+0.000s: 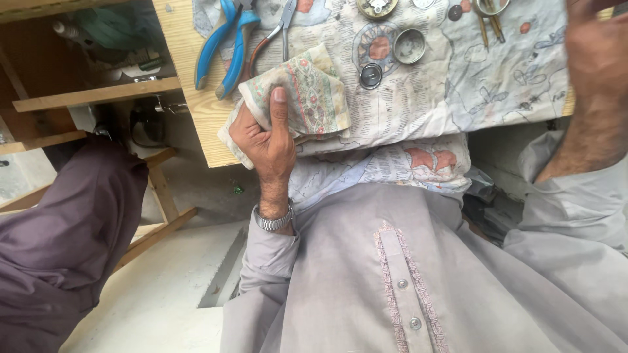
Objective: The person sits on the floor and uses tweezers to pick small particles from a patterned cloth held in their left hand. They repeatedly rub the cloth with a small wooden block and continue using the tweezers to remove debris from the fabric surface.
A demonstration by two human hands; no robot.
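The left hand [267, 140] has its fingers [279, 108] curled shut around a folded, faded cotton cloth with a red and green floral pattern [307, 91], the thumb pressed flat up its face and the other fingers tucked behind; the cloth is bunched in that grip at the near edge of the pale wooden desk [190, 85], touching the large stained printed sheet [451, 78] that covers the desk and hangs over its edge towards the person's lap; a silver metal wristwatch [275, 221] sits on the wrist below, where the grey sleeve begins.

The right hand [598, 59] is raised at the far right of the cloth, close to the camera and cut by the frame; whether its fingers are spread or closed cannot be told.

Just left of the cloth lie blue-handled pliers [222, 49] on bare wood; just above it, red-handled slim pliers [268, 39]; to its right, on the sheet, a small dark round metal case [371, 76] and, beyond that, an open round metal cup [409, 46]; further up, a brass-coloured round part [377, 6] at the top edge; well to the cloth's right, thin brass rods [489, 26].

Far left of the cloth, a purple-clad knee [65, 229] shows beside the desk's wooden frame.
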